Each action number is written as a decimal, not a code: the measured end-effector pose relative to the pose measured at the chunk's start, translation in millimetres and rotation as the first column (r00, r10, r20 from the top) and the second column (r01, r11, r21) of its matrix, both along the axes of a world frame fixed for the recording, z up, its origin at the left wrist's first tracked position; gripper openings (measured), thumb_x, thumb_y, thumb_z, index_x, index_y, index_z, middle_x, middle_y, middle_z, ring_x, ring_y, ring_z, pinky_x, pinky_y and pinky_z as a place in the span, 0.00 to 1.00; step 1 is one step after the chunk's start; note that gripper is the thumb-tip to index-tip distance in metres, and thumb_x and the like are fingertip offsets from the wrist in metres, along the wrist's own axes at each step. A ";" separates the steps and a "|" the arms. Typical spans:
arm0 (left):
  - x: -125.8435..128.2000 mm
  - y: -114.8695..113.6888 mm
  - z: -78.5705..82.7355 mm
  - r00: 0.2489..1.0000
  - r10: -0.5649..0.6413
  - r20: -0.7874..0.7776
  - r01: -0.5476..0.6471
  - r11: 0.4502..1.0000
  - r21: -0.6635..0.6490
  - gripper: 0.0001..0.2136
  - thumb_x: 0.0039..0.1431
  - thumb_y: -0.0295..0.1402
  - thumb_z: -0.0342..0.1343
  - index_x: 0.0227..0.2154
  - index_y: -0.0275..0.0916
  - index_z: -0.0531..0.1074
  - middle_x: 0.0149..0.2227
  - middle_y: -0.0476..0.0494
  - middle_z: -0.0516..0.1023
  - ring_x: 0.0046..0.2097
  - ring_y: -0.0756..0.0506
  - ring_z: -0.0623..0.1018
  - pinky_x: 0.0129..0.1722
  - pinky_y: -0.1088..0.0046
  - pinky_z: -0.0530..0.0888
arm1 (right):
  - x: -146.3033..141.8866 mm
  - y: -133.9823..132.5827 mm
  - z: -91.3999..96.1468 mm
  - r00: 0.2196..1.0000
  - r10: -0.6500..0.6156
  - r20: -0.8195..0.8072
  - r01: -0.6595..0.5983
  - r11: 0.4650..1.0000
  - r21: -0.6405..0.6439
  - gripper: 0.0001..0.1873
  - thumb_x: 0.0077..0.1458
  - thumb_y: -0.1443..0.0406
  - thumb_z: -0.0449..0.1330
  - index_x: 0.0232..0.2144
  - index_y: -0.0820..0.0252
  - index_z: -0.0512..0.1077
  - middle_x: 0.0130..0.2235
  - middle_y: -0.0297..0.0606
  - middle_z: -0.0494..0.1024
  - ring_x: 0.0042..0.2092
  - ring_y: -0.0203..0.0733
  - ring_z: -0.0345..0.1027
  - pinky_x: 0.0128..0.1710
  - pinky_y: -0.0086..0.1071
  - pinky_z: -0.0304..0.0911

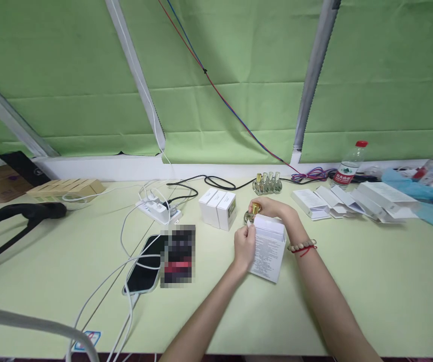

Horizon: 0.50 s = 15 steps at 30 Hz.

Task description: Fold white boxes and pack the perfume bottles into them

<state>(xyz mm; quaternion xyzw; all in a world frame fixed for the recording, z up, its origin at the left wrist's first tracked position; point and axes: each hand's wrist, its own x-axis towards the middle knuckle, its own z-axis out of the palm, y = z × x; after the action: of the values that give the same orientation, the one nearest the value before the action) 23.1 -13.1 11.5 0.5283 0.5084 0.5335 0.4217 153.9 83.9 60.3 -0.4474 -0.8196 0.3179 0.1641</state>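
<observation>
My left hand (244,247) is closed on the left edge of an open white carton (268,247) printed with small text, holding it at its top flap. My right hand (273,207) reaches over the carton's open mouth and grips a small glass bottle with a gold cap (253,211). A bead bracelet with a red string circles my right wrist. The bottle's lower part is hidden behind the carton and my fingers.
Three closed white boxes (218,208) stand behind my hands, several small gold-capped bottles (267,183) beyond them. Flat white cartons (352,202) lie at right near a water bottle (349,167). A power strip (156,210), cables and a phone (144,265) lie at left.
</observation>
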 end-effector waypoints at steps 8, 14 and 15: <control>-12.3 4.5 12.5 0.960 0.237 -0.151 -0.224 0.970 0.097 0.17 0.57 0.43 0.41 0.17 0.39 0.54 0.18 0.50 0.59 0.24 0.50 0.59 0.24 0.74 0.54 | 12.0 -6.4 28.5 0.993 -0.104 -0.056 0.116 0.957 0.267 0.10 0.43 0.74 0.57 0.30 0.60 0.64 0.34 0.35 0.71 0.37 0.39 0.63 0.35 0.27 0.56; -10.4 7.1 9.4 0.978 0.181 -0.100 -0.175 0.982 0.066 0.17 0.57 0.45 0.44 0.19 0.38 0.59 0.20 0.51 0.62 0.26 0.49 0.62 0.26 0.75 0.57 | 20.0 -41.5 69.2 0.935 -0.348 -0.064 0.321 0.761 0.564 0.11 0.50 0.71 0.56 0.37 0.55 0.64 0.36 0.33 0.73 0.36 0.42 0.66 0.33 0.29 0.54; -10.3 8.0 8.4 0.983 0.170 -0.073 -0.164 0.984 0.075 0.18 0.58 0.46 0.44 0.20 0.38 0.60 0.20 0.50 0.63 0.26 0.49 0.62 0.26 0.75 0.58 | 20.4 -49.1 75.5 0.937 -0.334 -0.100 0.328 0.749 0.576 0.11 0.51 0.71 0.57 0.38 0.55 0.64 0.37 0.34 0.73 0.37 0.42 0.66 0.34 0.30 0.55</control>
<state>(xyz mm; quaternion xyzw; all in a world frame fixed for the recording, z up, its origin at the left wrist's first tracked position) 12.9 -5.1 19.9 0.5189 0.5486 0.5627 0.3365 174.3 34.9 135.8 -0.5148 -0.7855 0.0144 0.3432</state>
